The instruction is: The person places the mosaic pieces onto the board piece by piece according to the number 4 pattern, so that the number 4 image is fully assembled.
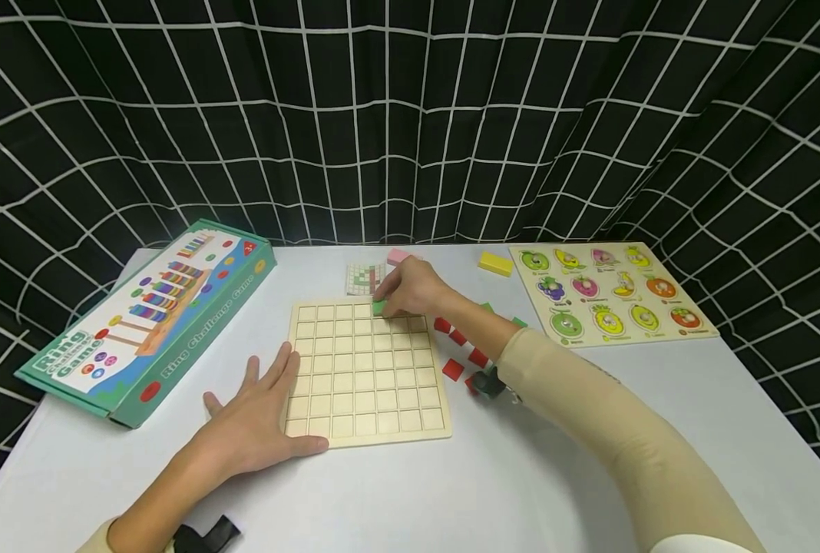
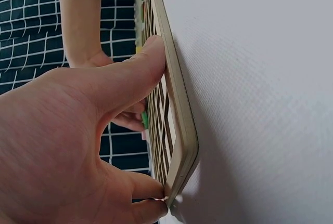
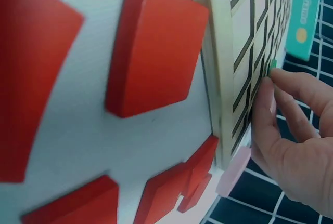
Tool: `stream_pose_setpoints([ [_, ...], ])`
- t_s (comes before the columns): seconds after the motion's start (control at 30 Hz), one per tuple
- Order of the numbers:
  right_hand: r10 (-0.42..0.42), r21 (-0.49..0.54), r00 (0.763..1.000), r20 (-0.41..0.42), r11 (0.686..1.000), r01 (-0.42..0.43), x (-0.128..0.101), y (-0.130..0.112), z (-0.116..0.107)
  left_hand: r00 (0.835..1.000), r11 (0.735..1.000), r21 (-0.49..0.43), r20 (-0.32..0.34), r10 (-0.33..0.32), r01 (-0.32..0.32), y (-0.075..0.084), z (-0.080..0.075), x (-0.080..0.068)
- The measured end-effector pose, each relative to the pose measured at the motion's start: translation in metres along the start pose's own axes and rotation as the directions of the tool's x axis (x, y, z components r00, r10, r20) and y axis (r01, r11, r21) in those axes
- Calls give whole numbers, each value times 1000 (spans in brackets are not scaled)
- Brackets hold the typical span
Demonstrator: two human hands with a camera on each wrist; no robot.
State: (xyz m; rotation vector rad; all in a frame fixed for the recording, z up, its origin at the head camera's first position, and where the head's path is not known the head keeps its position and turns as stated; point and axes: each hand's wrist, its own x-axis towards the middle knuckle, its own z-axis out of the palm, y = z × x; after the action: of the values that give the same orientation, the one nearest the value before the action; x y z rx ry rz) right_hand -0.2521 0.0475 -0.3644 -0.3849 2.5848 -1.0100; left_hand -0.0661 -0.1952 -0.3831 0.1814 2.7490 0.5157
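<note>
A square wooden grid board (image 1: 368,369) of pale empty cells lies flat on the white table. My right hand (image 1: 413,288) pinches a small green tile (image 1: 379,308) between thumb and fingers at the board's far row; in the right wrist view the green tile (image 3: 272,65) shows only as a sliver at the fingertips. With fingers spread, my left hand (image 1: 254,422) rests along the board's left side, its thumb at the near-left corner. The left wrist view shows that thumb (image 2: 151,60) lying on the board's rim (image 2: 179,115). Just beyond the board lies a small printed pattern card (image 1: 363,279).
Several red tiles (image 1: 453,369) lie right of the board, partly under my right forearm, with green tiles (image 1: 518,322) behind. Pink (image 1: 398,256) and yellow blocks (image 1: 496,263) sit at the back. A Ring Challenge Game box (image 1: 154,315) stands left, a fruit puzzle board (image 1: 610,296) right.
</note>
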Motion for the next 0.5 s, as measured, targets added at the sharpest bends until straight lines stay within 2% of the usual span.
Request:
stream_pose_setpoints([
  [0.5, -15, -66, 1000, 1, 998, 15, 4, -3, 5, 1000, 1000, 7, -11, 2, -2, 0, 0, 0],
])
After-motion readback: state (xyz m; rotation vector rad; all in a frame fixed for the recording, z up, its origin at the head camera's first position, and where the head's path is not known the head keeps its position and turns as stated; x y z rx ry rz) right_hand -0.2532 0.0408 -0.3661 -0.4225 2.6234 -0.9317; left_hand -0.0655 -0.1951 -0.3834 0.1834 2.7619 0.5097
